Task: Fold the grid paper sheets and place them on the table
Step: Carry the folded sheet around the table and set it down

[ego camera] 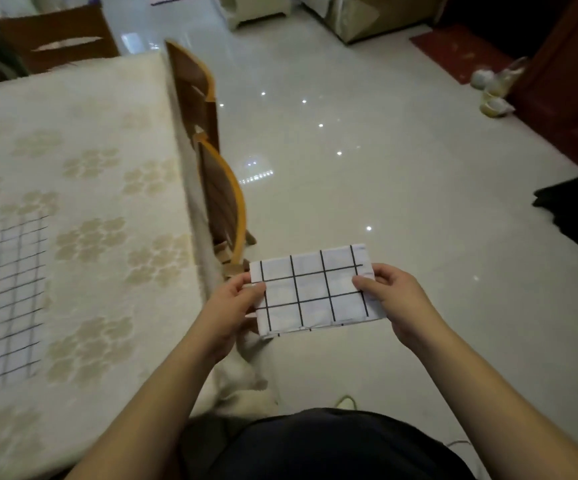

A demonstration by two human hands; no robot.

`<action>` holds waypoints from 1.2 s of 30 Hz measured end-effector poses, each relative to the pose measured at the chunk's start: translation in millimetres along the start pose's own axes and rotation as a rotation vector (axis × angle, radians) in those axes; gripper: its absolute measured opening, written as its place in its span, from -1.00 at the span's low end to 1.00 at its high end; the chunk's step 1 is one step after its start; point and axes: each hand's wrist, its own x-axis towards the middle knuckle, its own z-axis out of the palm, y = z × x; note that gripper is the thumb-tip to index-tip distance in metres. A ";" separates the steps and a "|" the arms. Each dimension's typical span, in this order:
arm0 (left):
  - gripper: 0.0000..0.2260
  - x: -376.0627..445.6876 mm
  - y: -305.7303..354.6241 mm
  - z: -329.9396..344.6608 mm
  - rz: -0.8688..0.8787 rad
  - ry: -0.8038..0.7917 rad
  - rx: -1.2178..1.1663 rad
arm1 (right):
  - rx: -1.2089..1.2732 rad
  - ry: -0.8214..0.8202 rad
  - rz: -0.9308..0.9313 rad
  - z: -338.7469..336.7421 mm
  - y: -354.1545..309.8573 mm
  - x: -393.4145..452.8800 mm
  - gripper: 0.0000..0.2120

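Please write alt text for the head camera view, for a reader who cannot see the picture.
A person holds a folded grid paper sheet in the air over the tiled floor, the left hand pinching its left edge and the right hand its right edge. To the left, a second grid sheet lies flat on the table, with wooden chairs tucked alongside.

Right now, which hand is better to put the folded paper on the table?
Probably the left hand. It pinches the folded grid paper at the end nearer the table, which lies on the left. The right hand holds the far end and would have to cross over.
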 end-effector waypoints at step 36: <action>-0.91 227.6 161.7 34.1 0.144 0.060 0.027 | -0.019 0.085 -0.010 -16.4 -136.7 222.2 -0.86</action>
